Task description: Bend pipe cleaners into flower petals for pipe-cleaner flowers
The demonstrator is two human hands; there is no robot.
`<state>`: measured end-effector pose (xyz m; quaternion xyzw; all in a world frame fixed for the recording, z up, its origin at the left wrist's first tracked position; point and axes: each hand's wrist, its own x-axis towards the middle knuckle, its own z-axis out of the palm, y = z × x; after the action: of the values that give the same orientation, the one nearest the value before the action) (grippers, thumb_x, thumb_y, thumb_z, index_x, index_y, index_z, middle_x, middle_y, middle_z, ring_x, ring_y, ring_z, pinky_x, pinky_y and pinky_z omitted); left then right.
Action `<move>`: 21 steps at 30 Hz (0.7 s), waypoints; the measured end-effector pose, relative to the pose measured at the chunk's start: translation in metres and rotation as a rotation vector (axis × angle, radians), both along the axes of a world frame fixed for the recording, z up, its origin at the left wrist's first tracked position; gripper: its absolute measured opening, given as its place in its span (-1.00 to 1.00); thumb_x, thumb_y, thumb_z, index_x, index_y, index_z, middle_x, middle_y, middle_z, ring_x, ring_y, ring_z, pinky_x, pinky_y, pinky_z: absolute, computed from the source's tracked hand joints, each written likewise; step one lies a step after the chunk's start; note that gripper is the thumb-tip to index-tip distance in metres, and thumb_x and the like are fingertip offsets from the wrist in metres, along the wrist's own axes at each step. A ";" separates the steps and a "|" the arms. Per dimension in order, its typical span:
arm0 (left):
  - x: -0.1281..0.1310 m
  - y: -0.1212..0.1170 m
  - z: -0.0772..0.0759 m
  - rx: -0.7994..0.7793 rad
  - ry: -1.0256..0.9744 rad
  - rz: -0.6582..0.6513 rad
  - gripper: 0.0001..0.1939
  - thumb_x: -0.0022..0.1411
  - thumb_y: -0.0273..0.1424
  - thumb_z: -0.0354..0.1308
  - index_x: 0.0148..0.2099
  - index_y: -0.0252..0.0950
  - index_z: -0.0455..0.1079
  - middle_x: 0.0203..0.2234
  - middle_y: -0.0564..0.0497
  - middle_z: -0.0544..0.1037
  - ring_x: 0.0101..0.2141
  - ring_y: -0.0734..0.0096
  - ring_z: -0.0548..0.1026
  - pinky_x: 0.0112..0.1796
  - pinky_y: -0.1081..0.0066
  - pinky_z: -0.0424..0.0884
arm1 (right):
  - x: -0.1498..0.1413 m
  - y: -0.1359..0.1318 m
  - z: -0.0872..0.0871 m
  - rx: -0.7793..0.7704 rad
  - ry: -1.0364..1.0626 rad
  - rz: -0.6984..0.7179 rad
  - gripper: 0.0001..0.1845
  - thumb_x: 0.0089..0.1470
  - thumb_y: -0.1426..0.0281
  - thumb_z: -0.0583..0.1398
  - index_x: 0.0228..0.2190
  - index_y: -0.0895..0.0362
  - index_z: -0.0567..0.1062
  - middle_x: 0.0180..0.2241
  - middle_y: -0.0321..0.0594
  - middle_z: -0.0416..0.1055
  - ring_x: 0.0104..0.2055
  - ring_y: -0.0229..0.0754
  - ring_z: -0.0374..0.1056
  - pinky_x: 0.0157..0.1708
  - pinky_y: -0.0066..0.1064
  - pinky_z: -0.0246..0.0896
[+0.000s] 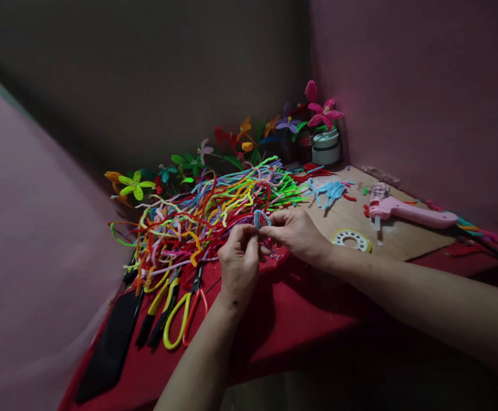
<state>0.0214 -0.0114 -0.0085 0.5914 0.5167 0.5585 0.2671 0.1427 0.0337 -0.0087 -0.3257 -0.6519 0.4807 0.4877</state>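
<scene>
My left hand and my right hand meet over the red table, fingers pinched together. Between them they hold a light blue pipe cleaner bent into a small loop that stands up above the fingertips. Just behind the hands lies a big tangled heap of pipe cleaners in many colours.
Scissors with yellow and red handles and pliers lie at the front left. A pink glue gun and a tape roll rest on a wooden board. Finished pipe-cleaner flowers stand in the corner by a white container.
</scene>
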 end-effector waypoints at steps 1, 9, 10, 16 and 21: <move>0.000 0.000 0.002 -0.005 -0.024 -0.008 -0.94 0.08 -0.47 0.06 -0.32 -0.29 0.28 -0.58 0.13 0.42 -0.62 0.50 0.46 -0.60 0.52 0.38 | 0.000 0.002 0.000 -0.067 0.031 0.031 -0.76 -0.14 0.32 0.21 -0.65 0.24 0.39 -0.69 -0.35 0.23 -0.65 -0.40 0.08 -0.62 -0.51 -0.04; -0.004 0.004 0.012 -0.180 -0.251 -0.123 -0.79 0.00 -0.35 0.18 -0.33 -0.37 0.28 -0.67 0.07 0.45 -0.69 0.46 0.43 -0.66 0.48 0.37 | 0.002 0.005 0.001 -0.169 0.091 0.088 -0.72 -0.22 0.27 0.28 -0.63 0.25 0.42 -0.67 -0.35 0.25 -0.64 -0.42 0.07 -0.63 -0.51 -0.05; -0.005 0.004 0.012 -0.192 -0.263 -0.124 -0.78 0.00 -0.34 0.19 -0.35 -0.37 0.28 -0.68 0.07 0.45 -0.70 0.47 0.42 -0.67 0.49 0.36 | 0.002 0.005 0.002 -0.173 0.127 0.117 -0.74 -0.20 0.27 0.27 -0.58 0.24 0.43 -0.63 -0.34 0.28 -0.61 -0.41 0.11 -0.61 -0.52 -0.01; -0.007 0.005 0.013 -0.307 -0.275 -0.220 -0.77 -0.01 -0.30 0.20 -0.42 -0.35 0.26 -0.73 0.10 0.42 -0.76 0.49 0.37 -0.73 0.50 0.31 | 0.004 0.009 0.003 -0.314 0.332 0.264 -0.75 -0.16 0.28 0.26 -0.58 0.24 0.42 -0.61 -0.33 0.31 -0.57 -0.39 0.18 -0.53 -0.50 0.08; -0.010 0.006 0.016 -0.300 -0.198 -0.279 -0.83 0.06 -0.34 0.14 -0.40 -0.34 0.26 -0.71 0.10 0.43 -0.73 0.49 0.39 -0.69 0.50 0.33 | 0.003 0.011 0.000 -0.486 0.477 0.276 -0.76 -0.15 0.31 0.25 -0.60 0.24 0.38 -0.63 -0.32 0.32 -0.62 -0.39 0.19 -0.58 -0.50 0.07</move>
<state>0.0111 -0.0059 0.0075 0.5531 0.4784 0.4883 0.4761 0.1454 0.0451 -0.0089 -0.2198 -0.4243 0.7454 0.4649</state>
